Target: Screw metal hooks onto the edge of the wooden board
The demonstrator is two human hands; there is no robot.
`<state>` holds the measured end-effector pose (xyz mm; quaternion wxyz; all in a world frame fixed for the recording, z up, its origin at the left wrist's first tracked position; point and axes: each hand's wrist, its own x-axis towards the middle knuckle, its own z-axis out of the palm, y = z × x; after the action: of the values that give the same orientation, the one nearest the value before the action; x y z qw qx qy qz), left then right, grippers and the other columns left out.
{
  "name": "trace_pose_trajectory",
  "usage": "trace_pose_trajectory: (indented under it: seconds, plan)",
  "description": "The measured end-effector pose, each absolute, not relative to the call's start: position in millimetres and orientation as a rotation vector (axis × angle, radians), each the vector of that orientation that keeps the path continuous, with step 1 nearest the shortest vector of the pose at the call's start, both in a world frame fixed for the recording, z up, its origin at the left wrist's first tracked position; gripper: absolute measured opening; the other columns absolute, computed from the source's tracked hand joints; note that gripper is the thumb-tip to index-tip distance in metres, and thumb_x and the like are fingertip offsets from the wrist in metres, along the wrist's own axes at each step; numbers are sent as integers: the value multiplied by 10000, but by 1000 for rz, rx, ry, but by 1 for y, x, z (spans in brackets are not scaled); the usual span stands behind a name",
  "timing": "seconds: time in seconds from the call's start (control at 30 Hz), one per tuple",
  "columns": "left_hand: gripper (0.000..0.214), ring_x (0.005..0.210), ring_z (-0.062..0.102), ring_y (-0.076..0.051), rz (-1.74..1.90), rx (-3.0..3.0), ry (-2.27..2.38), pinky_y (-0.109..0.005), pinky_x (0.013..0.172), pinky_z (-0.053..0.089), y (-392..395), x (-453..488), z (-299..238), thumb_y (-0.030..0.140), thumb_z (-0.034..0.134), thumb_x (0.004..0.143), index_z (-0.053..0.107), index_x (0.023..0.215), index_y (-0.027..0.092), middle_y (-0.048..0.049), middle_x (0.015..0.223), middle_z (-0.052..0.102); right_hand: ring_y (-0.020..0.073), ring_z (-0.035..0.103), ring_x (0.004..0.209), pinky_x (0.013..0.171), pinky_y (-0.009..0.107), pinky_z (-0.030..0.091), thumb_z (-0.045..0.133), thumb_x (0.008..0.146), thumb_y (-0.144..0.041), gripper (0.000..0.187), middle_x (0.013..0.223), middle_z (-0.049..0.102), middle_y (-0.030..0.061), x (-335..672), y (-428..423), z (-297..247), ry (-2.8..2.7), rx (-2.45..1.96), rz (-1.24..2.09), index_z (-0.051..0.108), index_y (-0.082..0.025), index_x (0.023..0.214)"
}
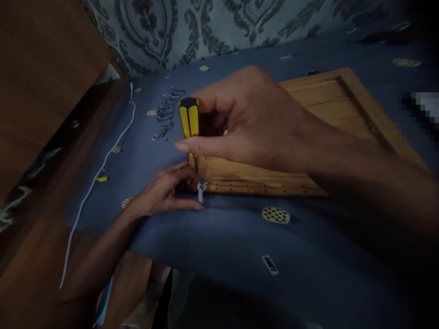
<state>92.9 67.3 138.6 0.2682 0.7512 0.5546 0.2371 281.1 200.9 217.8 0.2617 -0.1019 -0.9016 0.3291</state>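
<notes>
While the screwdriver [190, 121] stands nearly upright over it, a small metal fitting [200, 192] sits at the near left corner of a wooden board [318, 103], its lower end reaching past the board's edge. The screwdriver has a yellow and black handle, and its thin shaft points down at the upper end of the fitting; whether the tip touches it is too small to tell. The right hand [247, 119] grasps the handle between thumb and bent fingers, its wrist and forearm crossing above the board. The left hand [166, 189] curls around the fitting from the left, thumb by the lower end and fingers by the upper end and the board corner; I cannot tell how firmly it grips. Along the board's near edge run 2 rows of small dark dots, and a darker groove borders its inner panel. Beneath lies a dark blue cloth [236, 237] with yellow pineapple prints. Beyond the left hand, several loose metal parts [166, 109] are scattered on the cloth. Farther left, a white cord [81, 208] runs down past a small yellow tag [102, 178]. Patterned wallpaper [147, 27] rises behind, beside brown wooden furniture [44, 59].
</notes>
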Motion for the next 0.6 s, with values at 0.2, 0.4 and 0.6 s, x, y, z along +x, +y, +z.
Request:
trace_pose_trajectory:
  seconds: [0.2,0.4,0.6]
  plan:
    - [509,834,592,-152,646,2041,1504,-281,769,508,67,94,140,649,748,857,683,1053,183,-18,950,626,139,643,739,679,267,512,734,907,-310,193,733,660,-25,282,201,215,-2422,-284,892,681,-202,756]
    - [504,821,590,-152,632,2043,1505,-281,764,513,67,94,140,639,766,845,688,1063,191,-12,941,626,130,634,713,702,273,514,742,899,-318,192,722,652,-34,282,202,213,-2396,-263,894,680,-202,760]
    - [591,817,588,-155,650,2051,1494,-273,751,497,67,89,137,667,784,807,672,1123,180,-9,919,611,148,655,759,718,283,525,746,902,-326,173,742,659,-28,286,201,216,-2369,-269,943,693,-201,795]
